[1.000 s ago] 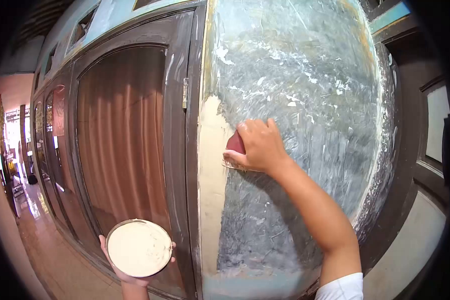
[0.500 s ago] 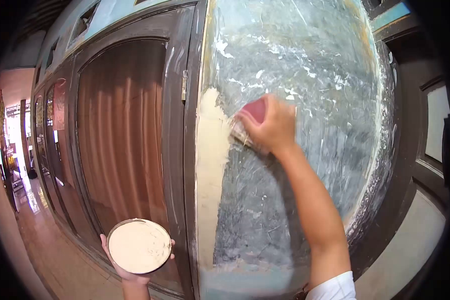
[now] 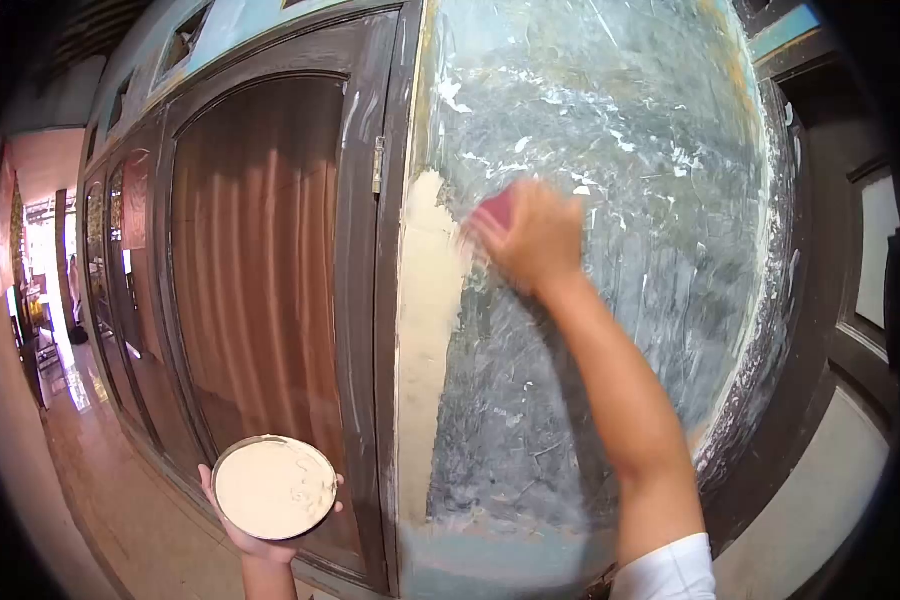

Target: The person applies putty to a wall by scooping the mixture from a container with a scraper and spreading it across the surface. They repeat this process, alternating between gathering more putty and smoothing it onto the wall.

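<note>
My right hand, smeared by motion, grips a putty scraper with a dark pink part showing. Its blurred working edge is at the right border of a cream putty strip. That strip runs down the grey wall beside the door frame. Low on the left, my left hand supports a round bowl from beneath, fingers curled at its sides. Cream putty fills the bowl almost to the rim, with a roughened patch on its right side.
Left of the strip stands a dark wooden door frame with a metal hinge and a glazed panel backed by a brown curtain. Another dark door is at the right. A tiled floor runs away along the left.
The scraper and right hand have shifted slightly and tilted against the wall, at the strip's upper right. The left hand keeps the bowl low. The view has turned a little.
</note>
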The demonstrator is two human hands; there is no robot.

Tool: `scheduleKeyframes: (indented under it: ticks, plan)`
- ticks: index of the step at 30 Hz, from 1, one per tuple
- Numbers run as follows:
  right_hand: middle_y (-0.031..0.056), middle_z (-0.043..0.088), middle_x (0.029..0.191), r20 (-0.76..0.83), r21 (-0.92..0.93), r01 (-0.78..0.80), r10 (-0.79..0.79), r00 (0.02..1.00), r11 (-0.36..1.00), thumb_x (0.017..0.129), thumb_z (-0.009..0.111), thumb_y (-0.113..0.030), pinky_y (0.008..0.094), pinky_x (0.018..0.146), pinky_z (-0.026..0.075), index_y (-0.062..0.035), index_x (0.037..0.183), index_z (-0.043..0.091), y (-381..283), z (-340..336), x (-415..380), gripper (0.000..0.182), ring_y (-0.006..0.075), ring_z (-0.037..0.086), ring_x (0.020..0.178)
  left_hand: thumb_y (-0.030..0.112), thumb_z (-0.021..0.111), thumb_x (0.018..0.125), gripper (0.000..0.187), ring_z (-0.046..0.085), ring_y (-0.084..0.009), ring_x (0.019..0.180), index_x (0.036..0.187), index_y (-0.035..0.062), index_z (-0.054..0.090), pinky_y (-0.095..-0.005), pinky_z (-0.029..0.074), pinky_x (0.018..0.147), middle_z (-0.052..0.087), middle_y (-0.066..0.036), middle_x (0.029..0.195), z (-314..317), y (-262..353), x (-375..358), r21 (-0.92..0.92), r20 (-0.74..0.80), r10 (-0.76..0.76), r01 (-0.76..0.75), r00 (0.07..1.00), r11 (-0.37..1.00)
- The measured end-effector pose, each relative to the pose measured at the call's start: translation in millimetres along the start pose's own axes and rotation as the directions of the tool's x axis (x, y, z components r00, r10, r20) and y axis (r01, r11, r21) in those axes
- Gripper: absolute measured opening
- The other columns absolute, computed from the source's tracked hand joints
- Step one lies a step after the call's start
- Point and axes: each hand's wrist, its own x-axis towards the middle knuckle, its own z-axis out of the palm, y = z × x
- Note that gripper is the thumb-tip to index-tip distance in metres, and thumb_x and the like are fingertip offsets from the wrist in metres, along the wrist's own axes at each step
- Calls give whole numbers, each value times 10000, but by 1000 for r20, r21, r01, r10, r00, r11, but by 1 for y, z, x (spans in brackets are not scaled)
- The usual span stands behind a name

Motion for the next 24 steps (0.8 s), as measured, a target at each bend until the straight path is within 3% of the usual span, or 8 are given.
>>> scheduleKeyframes:
  ticks: [3,7,9,11,13,19,21,24]
  plan:
    - [85,660,870,-302,75,-123,140,943,990,924,651,-658,497,838,432,-54,1007,618,10,5,19,610,327,641,805,908,380,880,1012,576,-678,1132,1452,91,554,-760,562,771,611,-299,1362,3,3,-7,-7,-67,11,-11,998,1000]
    - [147,640,1088,-33,18,317,-316,948,948,869,657,-726,531,883,432,-51,1117,625,-16,14,-26,720,322,627,1010,909,379,879,1006,585,-682,1111,1451,101,556,-758,563,760,614,-289,1364,3,8,-15,-23,-55,35,-36,998,999]
    - [147,657,1087,-24,-29,200,-201,979,979,877,648,-734,522,903,441,-38,1179,611,4,11,5,759,334,638,1005,908,388,876,999,587,-687,1099,1451,108,556,-763,562,761,616,-281,1365,2,10,-14,48,-76,58,-55,995,997]
    - [163,676,1120,-137,134,-330,347,928,934,905,628,-726,510,906,448,-24,1221,605,21,0,37,770,341,651,1021,907,390,875,1001,584,-691,1101,1452,105,554,-769,560,764,613,-289,1362,4,9,-10,42,-68,45,-42,997,998]
    - [179,689,1153,-118,157,-331,351,929,930,935,609,-707,498,908,455,-20,1205,609,11,-9,28,738,345,661,1034,907,393,874,1004,580,-694,1103,1452,102,552,-775,558,768,610,-297,1360,7,8,-8,32,-70,29,-27,997,999]
    - [152,661,1123,153,-41,225,-217,964,973,941,587,-712,521,858,431,-33,1226,614,-16,11,-38,736,307,632,998,923,385,865,1049,547,-712,1138,1479,82,517,-795,551,785,571,-328,1389,9,7,2,-51,7,-85,85,996,995]
    - [128,652,1064,-114,-7,-137,135,984,991,912,662,-664,488,826,429,-57,1119,609,8,5,-1,643,312,631,923,925,390,860,1064,529,-733,1147,1496,79,500,-814,541,793,558,-334,1409,6,6,8,-107,19,-108,110,994,988]
    - [128,644,1027,-326,105,-235,256,910,966,887,690,-661,467,801,426,-65,1101,609,24,5,2,639,316,630,886,920,408,858,1075,505,-760,1150,1514,72,481,-830,529,810,540,-349,1424,4,10,10,-154,10,-134,134,991,979]
